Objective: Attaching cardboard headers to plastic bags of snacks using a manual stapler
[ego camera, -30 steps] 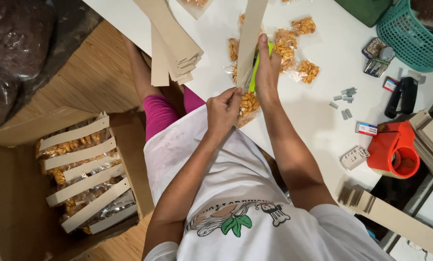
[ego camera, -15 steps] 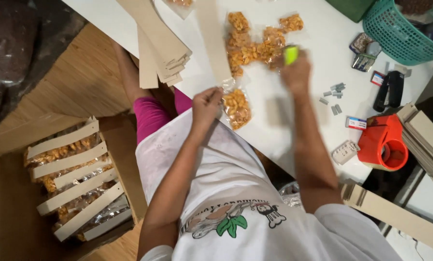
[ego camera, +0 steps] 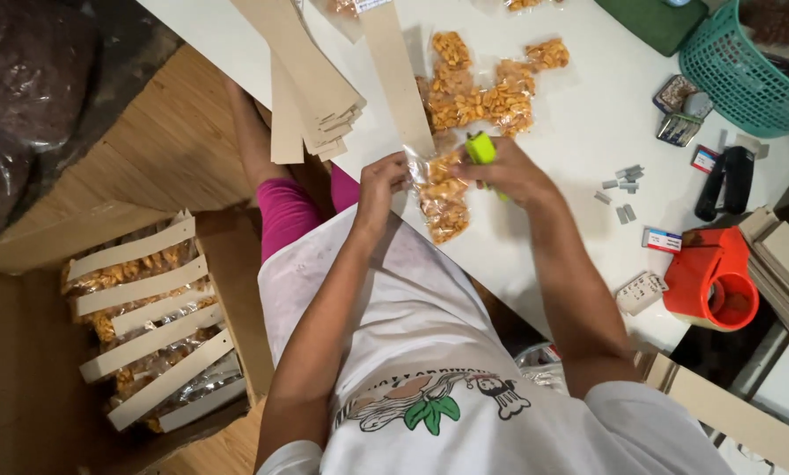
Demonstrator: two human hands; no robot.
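Left hand (ego camera: 378, 180) grip pinched on clear snack bag (ego camera: 443, 198) top, right hand (ego camera: 510, 171) grip closed around green stapler (ego camera: 480, 148), cardboard strip (ego camera: 397, 75) on white table (ego camera: 579, 132)

Lime-green stapler (ego camera: 480, 148), teal basket (ego camera: 746, 84), orange tape dispenser (ego camera: 709, 280)

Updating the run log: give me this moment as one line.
left hand: pinching snack bag top | right hand: holding green stapler at bag | cardboard strip above bag | white table
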